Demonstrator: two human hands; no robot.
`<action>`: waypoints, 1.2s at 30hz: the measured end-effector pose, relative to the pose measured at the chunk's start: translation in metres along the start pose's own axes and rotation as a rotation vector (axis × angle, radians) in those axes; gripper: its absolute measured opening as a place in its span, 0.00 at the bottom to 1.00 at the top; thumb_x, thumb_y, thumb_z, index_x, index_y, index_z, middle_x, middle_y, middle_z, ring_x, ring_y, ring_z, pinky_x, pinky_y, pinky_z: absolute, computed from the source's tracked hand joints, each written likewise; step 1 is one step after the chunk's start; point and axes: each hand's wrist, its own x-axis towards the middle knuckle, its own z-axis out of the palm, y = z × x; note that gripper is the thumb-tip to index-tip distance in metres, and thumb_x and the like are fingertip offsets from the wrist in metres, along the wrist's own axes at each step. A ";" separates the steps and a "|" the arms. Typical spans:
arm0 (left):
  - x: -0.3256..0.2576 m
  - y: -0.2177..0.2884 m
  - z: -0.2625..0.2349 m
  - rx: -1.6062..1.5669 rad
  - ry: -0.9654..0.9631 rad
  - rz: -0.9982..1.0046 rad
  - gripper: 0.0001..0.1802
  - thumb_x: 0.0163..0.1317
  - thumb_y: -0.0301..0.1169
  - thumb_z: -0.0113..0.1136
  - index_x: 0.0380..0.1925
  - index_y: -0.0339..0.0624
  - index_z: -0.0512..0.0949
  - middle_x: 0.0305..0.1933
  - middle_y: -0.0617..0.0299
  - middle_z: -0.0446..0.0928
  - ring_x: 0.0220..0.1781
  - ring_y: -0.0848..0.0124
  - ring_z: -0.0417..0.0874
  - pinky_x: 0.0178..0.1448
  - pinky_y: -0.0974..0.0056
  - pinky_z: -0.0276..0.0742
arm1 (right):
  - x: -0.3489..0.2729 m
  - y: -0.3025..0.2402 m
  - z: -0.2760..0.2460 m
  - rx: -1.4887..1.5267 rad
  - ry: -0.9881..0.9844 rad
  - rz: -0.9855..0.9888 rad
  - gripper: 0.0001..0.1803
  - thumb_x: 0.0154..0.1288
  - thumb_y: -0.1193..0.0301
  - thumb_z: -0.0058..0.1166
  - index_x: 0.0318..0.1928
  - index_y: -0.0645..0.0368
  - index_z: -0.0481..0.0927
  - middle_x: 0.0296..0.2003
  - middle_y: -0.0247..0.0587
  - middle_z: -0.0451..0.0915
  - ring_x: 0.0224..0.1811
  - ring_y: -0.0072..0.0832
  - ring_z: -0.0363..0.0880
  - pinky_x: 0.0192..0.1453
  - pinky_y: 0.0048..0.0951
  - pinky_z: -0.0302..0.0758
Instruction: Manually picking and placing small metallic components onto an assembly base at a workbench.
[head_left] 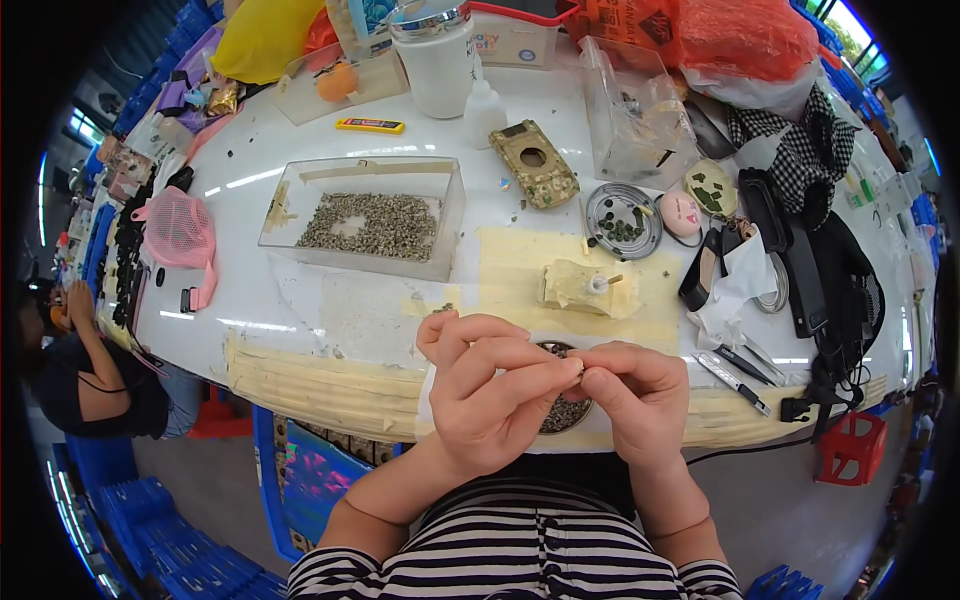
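My left hand (490,390) and my right hand (638,400) meet over the table's near edge. Their thumbs and forefingers are pinched together around something too small to make out. Right below the fingertips stands a round dish (566,416) of small grey-brown pieces, partly covered by my hands. Beyond them, a tape-wrapped block (590,288) with a small white nozzle-like top rests on yellowish tape. Farther off lies a camouflage-patterned toy tank hull (534,165) with a round hole. A clear round dish (624,222) beside it contains dark green bits.
A clear box (365,240) of small grey-brown pieces stands left of centre. Craft knives (735,380) and tweezers (762,356) lie at the right edge. A white bottle (485,115) and large white jar (435,65) stand at the back. Another person (95,375) sits far left.
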 end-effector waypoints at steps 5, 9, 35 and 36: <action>-0.001 0.002 0.002 0.090 -0.007 -0.003 0.12 0.50 0.28 0.72 0.36 0.53 0.87 0.35 0.76 0.81 0.43 0.69 0.76 0.60 0.57 0.54 | 0.002 -0.004 -0.001 0.044 0.013 0.063 0.10 0.67 0.83 0.61 0.47 0.70 0.85 0.41 0.44 0.87 0.42 0.24 0.85 0.48 0.24 0.83; -0.002 0.008 0.005 0.180 0.003 -0.028 0.11 0.49 0.27 0.73 0.34 0.52 0.87 0.34 0.74 0.79 0.43 0.69 0.77 0.61 0.56 0.54 | 0.001 0.000 0.000 -0.402 0.073 -0.273 0.11 0.61 0.83 0.66 0.46 0.67 0.86 0.39 0.46 0.87 0.38 0.27 0.87 0.43 0.24 0.83; 0.000 0.001 0.005 0.089 0.037 -0.057 0.11 0.49 0.26 0.74 0.34 0.48 0.86 0.33 0.69 0.78 0.42 0.66 0.77 0.53 0.59 0.59 | 0.003 0.001 0.004 -0.634 0.065 -0.462 0.12 0.59 0.83 0.66 0.44 0.67 0.86 0.38 0.45 0.87 0.37 0.26 0.86 0.41 0.24 0.82; 0.000 0.000 0.005 0.089 0.037 -0.070 0.11 0.49 0.26 0.74 0.34 0.48 0.86 0.32 0.68 0.78 0.42 0.65 0.77 0.53 0.59 0.59 | 0.004 0.001 0.005 -0.678 0.071 -0.522 0.12 0.57 0.83 0.67 0.44 0.66 0.87 0.38 0.46 0.87 0.36 0.27 0.86 0.40 0.24 0.82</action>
